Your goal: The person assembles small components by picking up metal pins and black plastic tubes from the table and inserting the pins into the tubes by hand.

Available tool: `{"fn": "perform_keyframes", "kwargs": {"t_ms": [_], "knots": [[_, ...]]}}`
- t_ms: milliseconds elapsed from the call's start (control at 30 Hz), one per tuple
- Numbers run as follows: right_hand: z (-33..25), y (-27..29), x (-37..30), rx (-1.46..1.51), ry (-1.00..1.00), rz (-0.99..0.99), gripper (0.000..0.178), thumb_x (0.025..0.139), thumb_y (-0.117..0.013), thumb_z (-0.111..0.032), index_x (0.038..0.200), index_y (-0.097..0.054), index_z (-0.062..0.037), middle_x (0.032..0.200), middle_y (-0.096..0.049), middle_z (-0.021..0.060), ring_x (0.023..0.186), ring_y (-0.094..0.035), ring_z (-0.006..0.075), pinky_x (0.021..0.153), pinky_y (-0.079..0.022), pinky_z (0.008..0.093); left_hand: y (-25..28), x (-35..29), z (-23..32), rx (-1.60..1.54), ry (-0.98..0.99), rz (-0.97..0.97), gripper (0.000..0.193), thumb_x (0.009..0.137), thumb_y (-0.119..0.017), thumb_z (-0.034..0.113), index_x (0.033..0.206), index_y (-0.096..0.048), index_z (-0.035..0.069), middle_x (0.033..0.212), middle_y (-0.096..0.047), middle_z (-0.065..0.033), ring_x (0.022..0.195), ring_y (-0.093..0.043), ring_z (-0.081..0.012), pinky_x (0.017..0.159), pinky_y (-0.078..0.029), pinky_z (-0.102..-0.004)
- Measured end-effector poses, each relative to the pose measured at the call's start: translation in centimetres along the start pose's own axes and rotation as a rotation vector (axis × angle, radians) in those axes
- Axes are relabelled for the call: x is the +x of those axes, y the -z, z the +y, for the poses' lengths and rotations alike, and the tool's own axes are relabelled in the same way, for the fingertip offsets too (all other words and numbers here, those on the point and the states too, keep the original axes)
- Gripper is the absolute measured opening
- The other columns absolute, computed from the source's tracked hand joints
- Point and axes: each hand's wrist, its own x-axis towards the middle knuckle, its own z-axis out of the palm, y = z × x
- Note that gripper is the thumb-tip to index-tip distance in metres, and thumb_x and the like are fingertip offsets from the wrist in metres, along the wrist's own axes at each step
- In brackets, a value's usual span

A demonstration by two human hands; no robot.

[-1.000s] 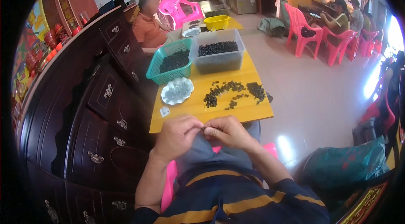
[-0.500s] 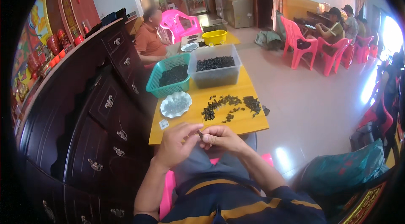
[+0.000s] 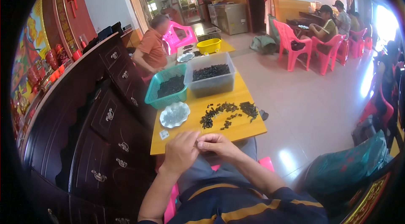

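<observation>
Dark, tiny and probably light and stiff, a small piece (image 3: 197,142) sits pinched between our left hand (image 3: 182,151) and right hand (image 3: 217,144) at the yellow table (image 3: 249,129) edge, best gripped by fingertips.

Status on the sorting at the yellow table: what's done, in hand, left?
Done: the scalloped white dish holds some small pale bits. In hand: left hand and right hand meet at the near table edge, pinching something too small to identify. Left: the loose dark pieces spread on the yellow table, plus the teal basket and clear bin, both holding dark pieces.
</observation>
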Motion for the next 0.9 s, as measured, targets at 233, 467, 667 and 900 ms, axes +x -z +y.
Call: {"fn": "perform_keyframes", "kwargs": {"t_ms": [233, 467, 667, 900], "knots": [[-0.2, -0.5, -0.2, 0.019, -0.034, -0.005, 0.015, 0.097, -0.068, -0.022, 0.102, -0.071, -0.0082, 0.081, -0.063, -0.0073, 0.062, -0.049, -0.0002, 0.052, -0.037, 0.0179, -0.1, -0.2, 0.2, -0.056, 0.006, 0.029, 0.030, 0.076, -0.070, 0.008, 0.105, -0.066, 0.005, 0.095, -0.069, -0.0114, 0.085, -0.067, -0.0326, 0.070, -0.054, -0.0419], [0.5, -0.1, 0.1, -0.014, 0.044, 0.003, 0.021, 0.099, -0.065, -0.027, 0.100, -0.071, -0.0071, 0.080, -0.061, -0.0066, 0.063, -0.048, 0.0012, 0.053, -0.036, 0.0181, -0.4, 0.0, 0.3, -0.114, 0.004, 0.057, 0.029, 0.077, -0.072, 0.009, 0.105, -0.068, 0.006, 0.095, -0.070, -0.0114, 0.085, -0.068, -0.0324, 0.071, -0.054, -0.0407], [1.0, 0.7, 0.3, -0.049, -0.001, 0.018, 0.022, 0.098, -0.066, -0.030, 0.098, -0.072, -0.0094, 0.079, -0.060, -0.0074, 0.062, -0.045, -0.0006, 0.053, -0.033, 0.0170, -0.4, 0.1, 0.4, -0.088, -0.021, 0.052, 0.027, 0.079, -0.073, 0.011, 0.105, -0.067, 0.006, 0.094, -0.070, -0.0110, 0.083, -0.068, -0.0317, 0.070, -0.054, -0.0406], [1.1, 0.7, 0.4, -0.073, 0.036, 0.039, 0.024, 0.099, -0.065, -0.033, 0.094, -0.072, -0.0108, 0.074, -0.058, -0.0088, 0.056, -0.042, -0.0011, 0.048, -0.030, 0.0175, -1.3, 0.1, 0.1, -0.045, -0.076, 0.100, 0.027, 0.079, -0.071, 0.010, 0.105, -0.066, 0.006, 0.091, -0.069, -0.0103, 0.079, -0.068, -0.0307, 0.066, -0.053, -0.0402]]}}
